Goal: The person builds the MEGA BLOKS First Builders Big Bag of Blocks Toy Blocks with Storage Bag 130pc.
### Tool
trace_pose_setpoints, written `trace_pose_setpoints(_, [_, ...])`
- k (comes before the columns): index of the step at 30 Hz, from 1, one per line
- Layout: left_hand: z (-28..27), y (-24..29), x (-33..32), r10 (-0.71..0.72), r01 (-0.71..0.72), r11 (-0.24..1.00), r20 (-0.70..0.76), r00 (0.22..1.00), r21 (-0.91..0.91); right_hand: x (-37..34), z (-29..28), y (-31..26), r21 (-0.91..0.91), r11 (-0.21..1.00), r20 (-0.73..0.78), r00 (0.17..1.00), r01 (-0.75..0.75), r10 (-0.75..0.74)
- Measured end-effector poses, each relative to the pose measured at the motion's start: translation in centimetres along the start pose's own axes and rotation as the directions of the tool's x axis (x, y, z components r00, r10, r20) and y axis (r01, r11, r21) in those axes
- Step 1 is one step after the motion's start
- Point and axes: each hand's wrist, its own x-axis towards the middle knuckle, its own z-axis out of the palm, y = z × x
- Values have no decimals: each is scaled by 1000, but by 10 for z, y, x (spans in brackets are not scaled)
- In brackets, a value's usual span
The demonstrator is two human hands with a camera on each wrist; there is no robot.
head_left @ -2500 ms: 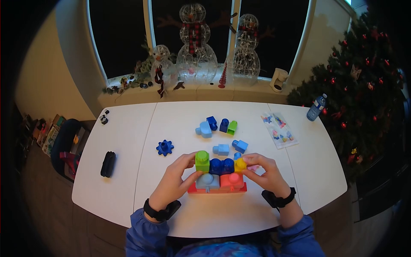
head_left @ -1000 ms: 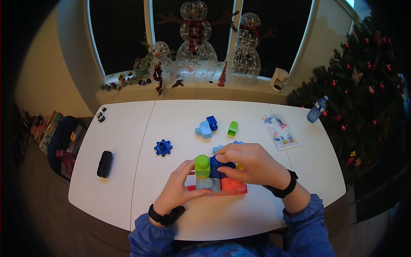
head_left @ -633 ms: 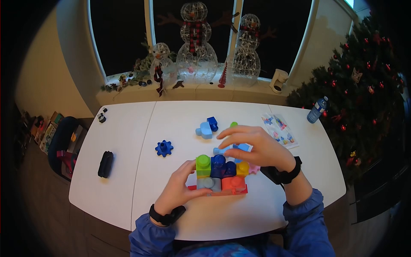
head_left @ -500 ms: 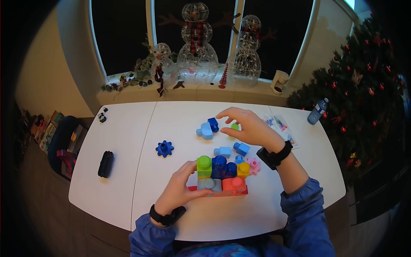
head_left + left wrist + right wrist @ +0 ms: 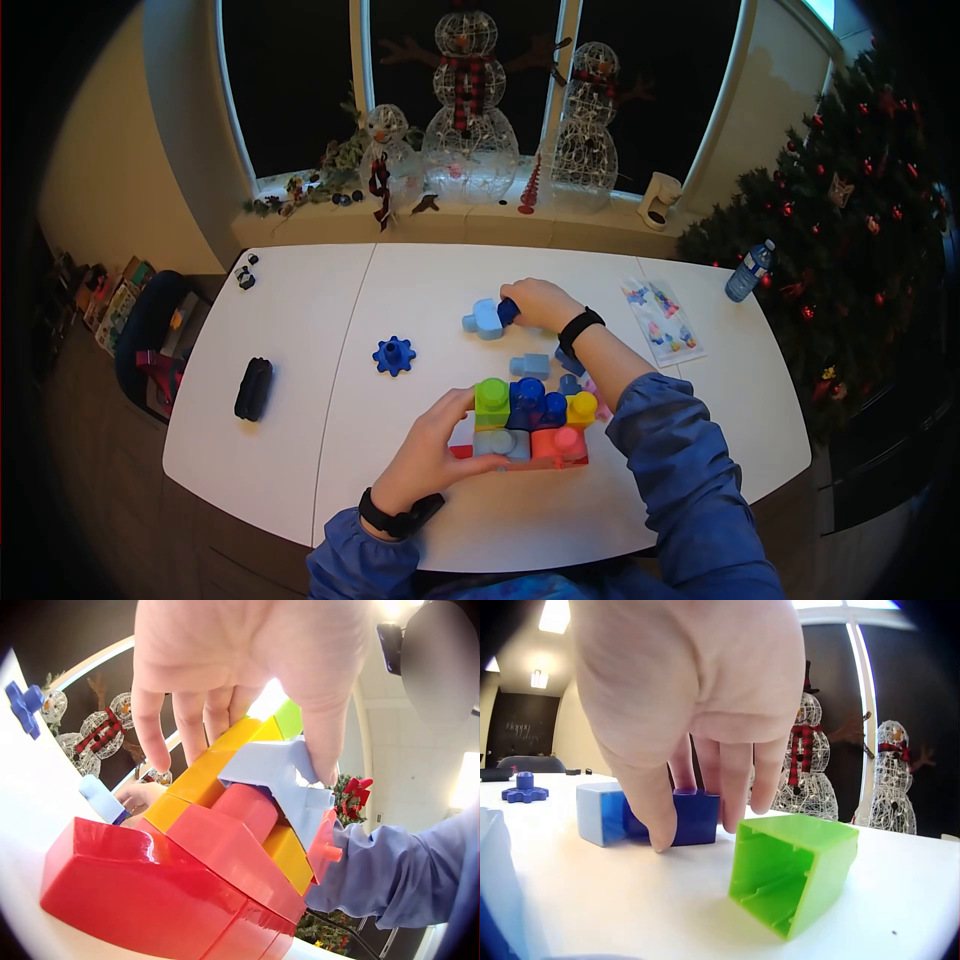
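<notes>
My left hand [image 5: 430, 435] holds the left side of a stack of toy building blocks [image 5: 527, 402]. Its thumb lies along a grey-blue block [image 5: 274, 761], the other fingers behind yellow blocks [image 5: 202, 776]. A long red block [image 5: 150, 889] forms the base; dark blue, lime green and yellow studs top the stack. Farther out, my right hand [image 5: 543, 302] pinches a loose dark blue block [image 5: 697, 814] lying on the table, thumb on the near side. A light blue block [image 5: 486, 319] sits beside it. Nearby lies a lime green block [image 5: 795, 862], its hollow end showing.
Between the hands are another light blue block [image 5: 530, 366] and a pink gear piece [image 5: 602, 405]. A blue gear [image 5: 394, 355] stands left, near a black case [image 5: 254, 388]. A picture sheet [image 5: 664, 322] and water bottle [image 5: 750, 271] are at right.
My right hand set a dark blue block onto the stack, let go, and reached forward to another dark blue block, which it now pinches. My left hand stays on the stack.
</notes>
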Motion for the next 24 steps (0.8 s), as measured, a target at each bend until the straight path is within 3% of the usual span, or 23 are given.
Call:
trace_pose_setpoints(8, [0,-3,0,-17,17,1000,52,998,6,-22,-16,0,-8,992,-27,992,125,-125])
trace_pose_setpoints(11, [0,-5,-1,-7,7,1000,49,999,9,-42,-39,-4,111,987,-214,973,113,-88])
trace_pose_setpoints(14, [0,-5,0,-1,1,1000,41,999,10,-85,-83,-30,476,878,-281,955,54,93])
trace_pose_setpoints(16, [1,-3,1,-10,10,1000,20,1000,-3,-115,-90,-43,671,731,-346,925,126,158])
trace_pose_setpoints(18, [2,-4,0,-9,9,1000,13,1000,-8,-146,-87,-51,793,569,-380,908,220,178])
trace_pose_setpoints(20, [1,-3,0,-9,9,1000,10,1000,-10,-175,-91,-69,878,423,-337,916,223,216])
trace_pose_setpoints(24, [2,-2,1,-13,13,1000,15,1000,-12,-201,-75,-88,770,499,-506,857,398,98])
